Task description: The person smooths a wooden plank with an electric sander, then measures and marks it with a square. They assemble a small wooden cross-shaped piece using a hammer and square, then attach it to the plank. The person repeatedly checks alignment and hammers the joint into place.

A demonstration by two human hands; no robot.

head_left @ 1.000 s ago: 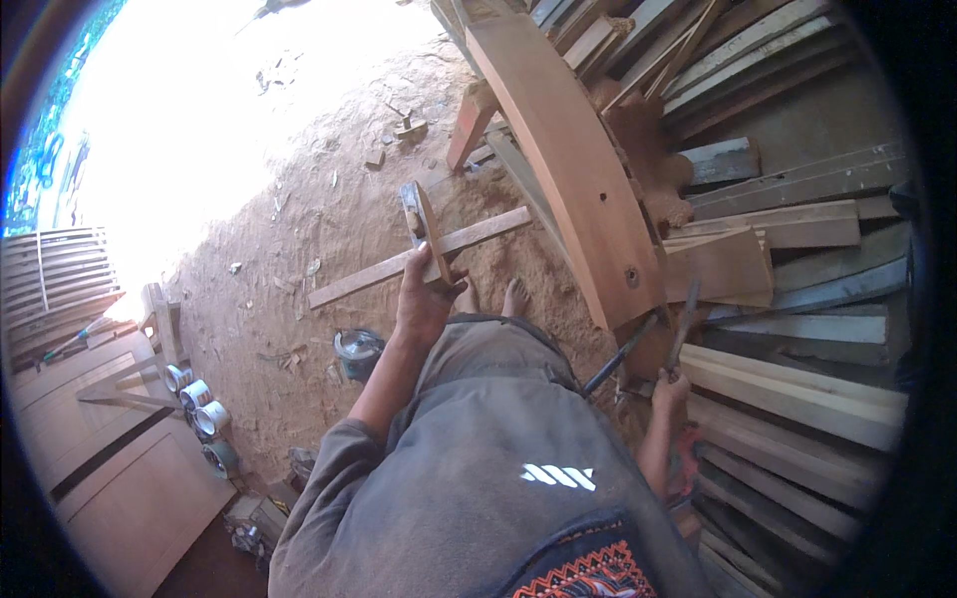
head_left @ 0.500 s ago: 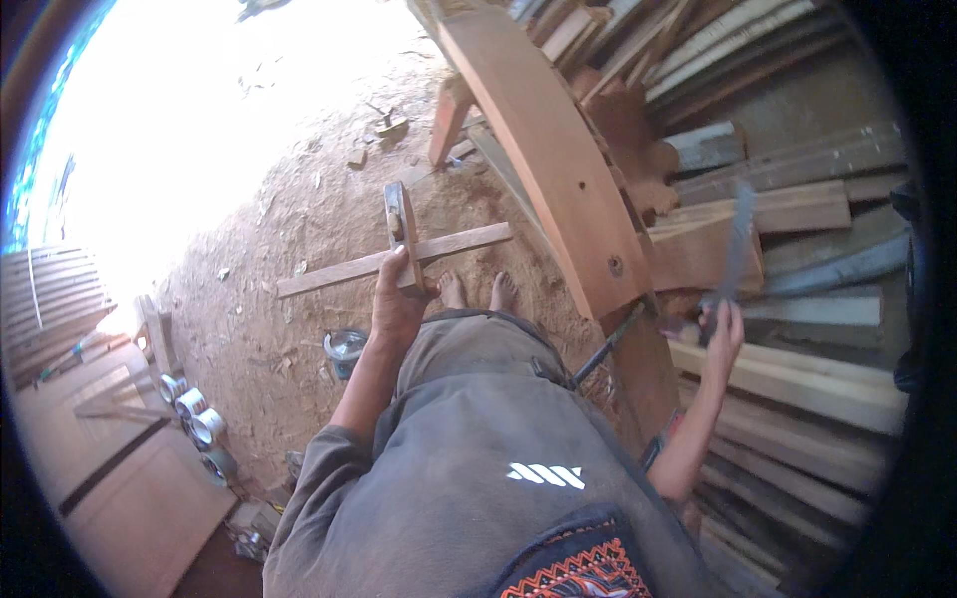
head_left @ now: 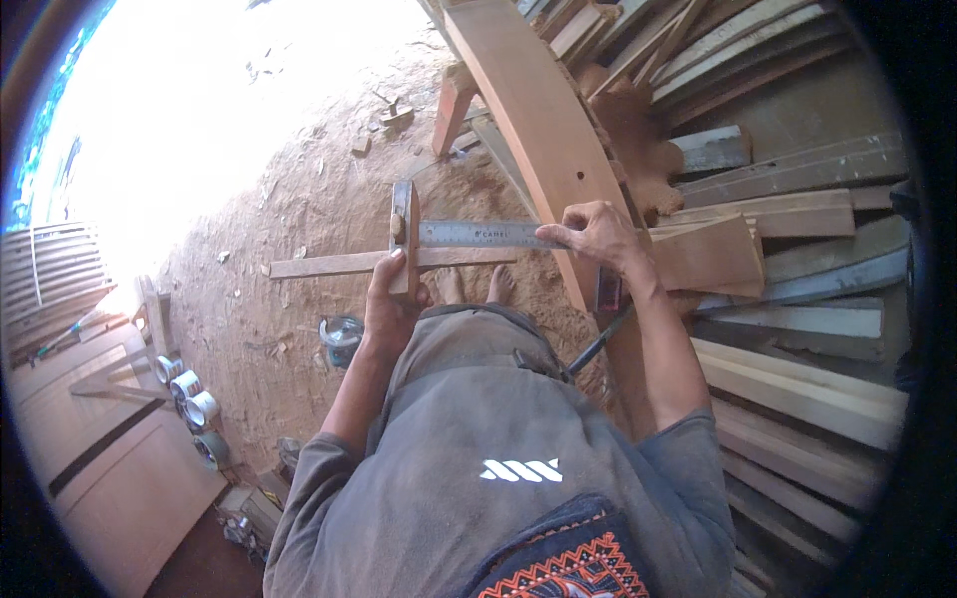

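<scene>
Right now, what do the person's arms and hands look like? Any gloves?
No gloves. The left hand and right hand are bare, with no rings or watch that I can see. Both forearms are bare too. Short, loose sleeves of a dusty grey shirt end near the elbows.

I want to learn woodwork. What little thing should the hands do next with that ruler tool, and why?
Probably lower the try square onto the curved wooden beam. The left hand grips its wooden stock, the right hand pinches the metal blade's end, and it hangs in the air.

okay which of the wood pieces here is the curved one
The broad reddish-brown beam arching from the top toward the right hand. The planks stacked to its right are all straight.
</scene>
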